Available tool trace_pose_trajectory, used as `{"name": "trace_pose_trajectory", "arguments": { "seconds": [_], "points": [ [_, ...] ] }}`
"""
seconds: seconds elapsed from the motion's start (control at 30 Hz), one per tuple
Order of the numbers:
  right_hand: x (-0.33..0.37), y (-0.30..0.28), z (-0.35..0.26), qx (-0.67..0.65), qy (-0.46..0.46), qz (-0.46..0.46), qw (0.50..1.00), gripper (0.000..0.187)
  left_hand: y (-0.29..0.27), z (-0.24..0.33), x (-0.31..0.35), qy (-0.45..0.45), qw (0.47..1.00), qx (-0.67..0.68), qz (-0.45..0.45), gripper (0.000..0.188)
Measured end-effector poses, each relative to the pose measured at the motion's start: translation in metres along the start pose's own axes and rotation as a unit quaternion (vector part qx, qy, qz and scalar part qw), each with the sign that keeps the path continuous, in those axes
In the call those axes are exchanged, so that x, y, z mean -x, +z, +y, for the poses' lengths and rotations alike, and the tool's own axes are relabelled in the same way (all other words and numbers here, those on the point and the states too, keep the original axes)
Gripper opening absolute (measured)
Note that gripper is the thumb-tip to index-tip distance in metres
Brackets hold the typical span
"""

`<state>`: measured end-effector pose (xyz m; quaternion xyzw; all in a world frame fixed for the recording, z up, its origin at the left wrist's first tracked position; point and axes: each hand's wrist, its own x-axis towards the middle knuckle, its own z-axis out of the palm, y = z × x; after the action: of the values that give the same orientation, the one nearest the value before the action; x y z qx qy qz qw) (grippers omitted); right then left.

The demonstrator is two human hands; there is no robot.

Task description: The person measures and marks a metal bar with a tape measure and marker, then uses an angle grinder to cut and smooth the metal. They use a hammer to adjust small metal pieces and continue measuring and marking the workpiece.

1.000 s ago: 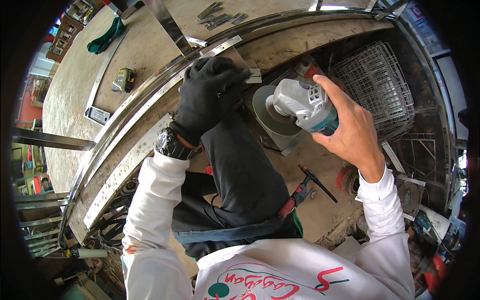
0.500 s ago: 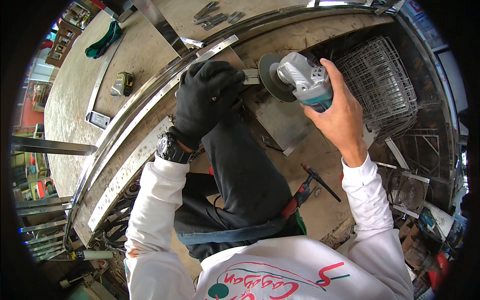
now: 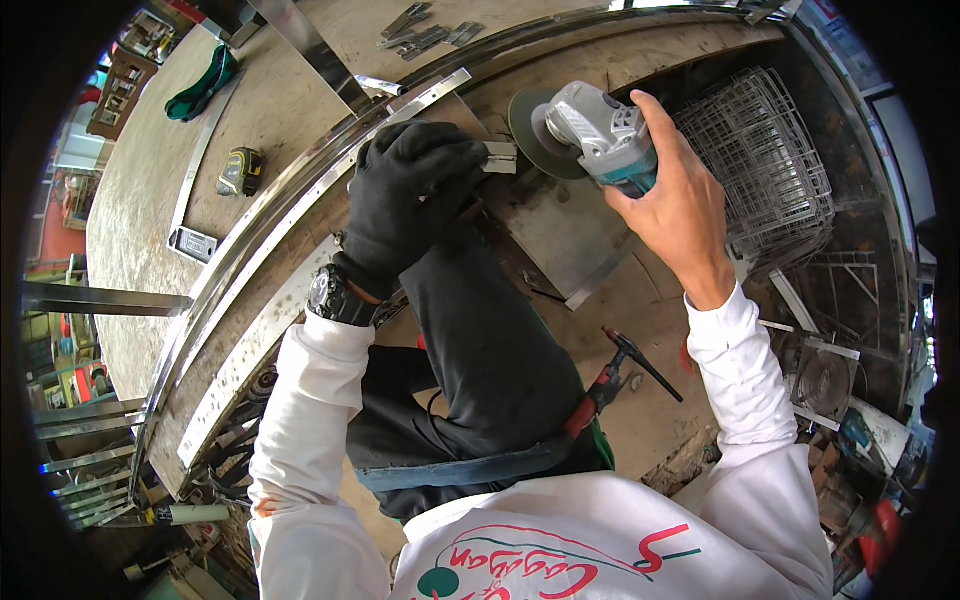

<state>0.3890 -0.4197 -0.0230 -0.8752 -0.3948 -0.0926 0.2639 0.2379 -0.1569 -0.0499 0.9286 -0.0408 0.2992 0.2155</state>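
Note:
My left hand (image 3: pixel 412 195), in a black glove, is closed around a small metal piece (image 3: pixel 500 157) whose pale end sticks out on its right side. In my bare right hand (image 3: pixel 675 205) is an angle grinder (image 3: pixel 600 135), silver at the head and teal on the body. Its flat round disc (image 3: pixel 540 133) stands just right of the metal piece, with a narrow gap between them. My palm and fingers wrap the grinder's body, and its rear end is hidden. Below the gloved hand is my knee in dark trousers.
A tape measure (image 3: pixel 240 172), a square (image 3: pixel 193 243) and a green strap (image 3: pixel 205 85) lie on the table at left. Several small metal pieces (image 3: pixel 425 40) rest at the far side. Wire racks (image 3: pixel 765 165) stand at right. A welding torch (image 3: pixel 630 360) is near my leg.
The grinder in my right hand has shifted slightly left and away from me, so its disc sits farther up beside the metal piece. My left hand has barely moved.

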Motion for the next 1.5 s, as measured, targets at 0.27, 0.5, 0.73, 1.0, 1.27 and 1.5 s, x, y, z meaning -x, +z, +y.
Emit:
{"name": "trace_pose_trajectory", "arguments": {
  "seconds": [0.27, 0.5, 0.73, 1.0, 1.27, 1.5],
  "points": [
    [-0.01, 0.004, -0.001, 0.033, -0.041, 0.016, 0.998, 0.098, 0.001, 0.002, 0.003, 0.008, 1.0, -0.012, 0.009, 0.026],
    [-0.009, 0.008, 0.0, 0.053, -0.067, 0.04, 0.996, 0.102, 0.003, 0.002, 0.004, 0.0, 1.0, -0.015, 0.011, 0.023],
    [-0.011, 0.011, 0.004, 0.066, -0.058, 0.035, 0.996, 0.103, 0.004, 0.0, 0.004, -0.003, 1.0, -0.007, 0.007, 0.022],
    [-0.009, 0.008, -0.001, 0.043, -0.046, 0.032, 0.997, 0.101, 0.004, 0.002, 0.005, -0.016, 1.0, -0.008, 0.007, 0.022],
    [-0.013, 0.012, 0.002, 0.034, -0.021, 0.024, 0.999, 0.096, 0.004, 0.002, 0.004, -0.029, 1.0, 0.001, 0.009, 0.025],
    [0.011, 0.008, 0.013, -0.021, 0.045, 0.031, 0.998, 0.095, 0.001, 0.023, 0.0, -0.109, 0.987, -0.111, 0.037, 0.023]
  ]
}}
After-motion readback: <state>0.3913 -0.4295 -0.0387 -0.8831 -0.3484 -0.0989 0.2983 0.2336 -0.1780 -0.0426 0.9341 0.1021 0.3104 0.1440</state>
